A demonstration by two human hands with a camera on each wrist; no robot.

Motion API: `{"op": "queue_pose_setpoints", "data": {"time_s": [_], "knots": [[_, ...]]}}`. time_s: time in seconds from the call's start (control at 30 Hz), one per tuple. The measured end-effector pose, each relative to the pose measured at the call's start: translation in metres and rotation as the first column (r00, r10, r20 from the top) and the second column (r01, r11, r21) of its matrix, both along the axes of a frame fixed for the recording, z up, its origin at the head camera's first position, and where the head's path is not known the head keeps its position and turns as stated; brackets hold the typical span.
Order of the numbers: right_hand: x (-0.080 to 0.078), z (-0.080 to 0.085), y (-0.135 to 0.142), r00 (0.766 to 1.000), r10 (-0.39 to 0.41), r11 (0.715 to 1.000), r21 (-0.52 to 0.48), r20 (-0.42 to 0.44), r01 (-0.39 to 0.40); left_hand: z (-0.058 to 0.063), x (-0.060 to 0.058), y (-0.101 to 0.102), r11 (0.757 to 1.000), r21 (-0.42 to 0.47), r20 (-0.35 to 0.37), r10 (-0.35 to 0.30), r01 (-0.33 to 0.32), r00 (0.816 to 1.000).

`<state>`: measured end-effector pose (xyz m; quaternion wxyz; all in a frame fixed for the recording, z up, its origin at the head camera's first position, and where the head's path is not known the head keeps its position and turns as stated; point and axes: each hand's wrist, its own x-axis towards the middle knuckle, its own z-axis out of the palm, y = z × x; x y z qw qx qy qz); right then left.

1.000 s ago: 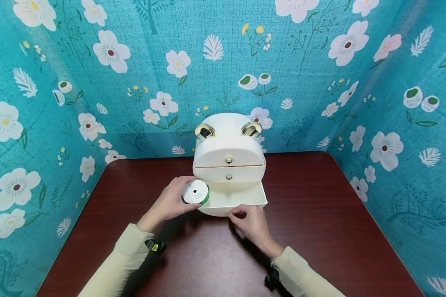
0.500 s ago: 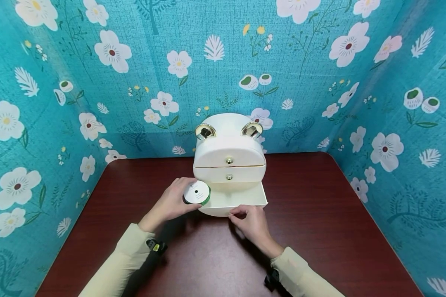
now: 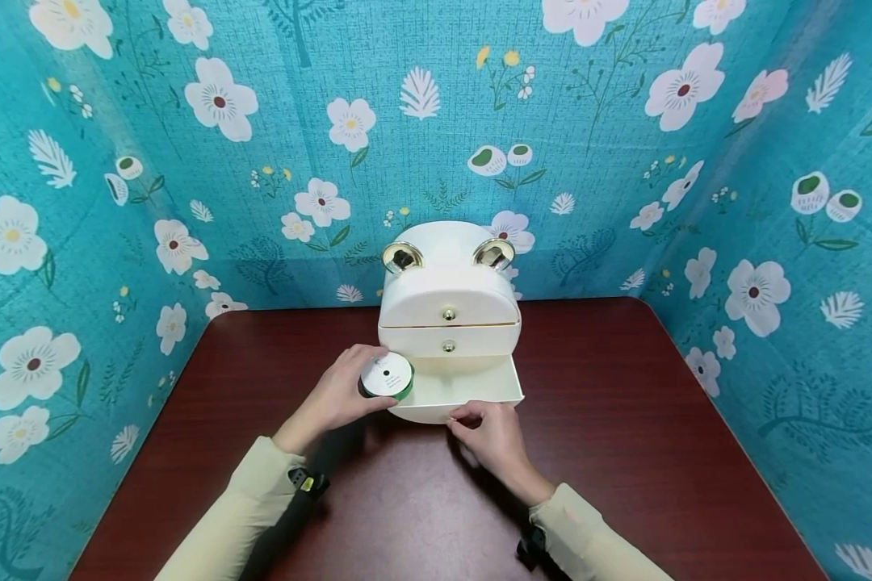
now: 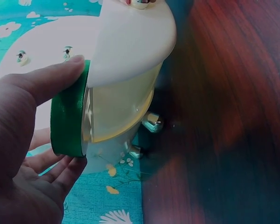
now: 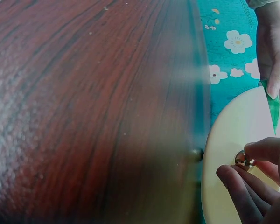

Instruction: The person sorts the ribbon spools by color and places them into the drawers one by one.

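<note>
My left hand [image 3: 340,393] holds a spool of green ribbon [image 3: 387,376] with a white round label, gripped between thumb and fingers at its edge. In the left wrist view the green ribbon [image 4: 69,119] faces me, and the spool stands against the drawer front's side. The spool is over the left end of the pulled-out bottom drawer [image 3: 472,383] of a white, rounded cabinet [image 3: 448,282]. With thumb and fingertips, my right hand [image 3: 490,436] pinches the small metal knob [image 5: 242,160] on that drawer's front. What I see of the drawer's floor is bare.
Two upper drawers with gold knobs [image 3: 448,315] are closed. Gold-rimmed round eyes [image 3: 492,254] stick out from the cabinet's top. It stands on a dark red wooden table [image 3: 610,420], near the back edge. Blue flowered cloth [image 3: 276,145] surrounds the table on several sides.
My left hand has shifted slightly to the right with the ribbon spool, a little further over the drawer. The right hand and the drawer have stayed in place.
</note>
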<state>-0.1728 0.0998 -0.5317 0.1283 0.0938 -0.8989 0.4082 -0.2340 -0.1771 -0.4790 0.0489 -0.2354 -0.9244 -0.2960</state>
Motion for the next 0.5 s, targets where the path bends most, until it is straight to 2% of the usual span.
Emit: {"op": "queue_pose_setpoints", "data": {"time_s": [0.5], "knots": [[0.0000,-0.0004,0.0004,1.000,0.005,1.000,-0.009,-0.010,-0.005,-0.0016,0.0040,-0.0002,0.999,0.047,-0.024,-0.007,0.008,1.000]]}}
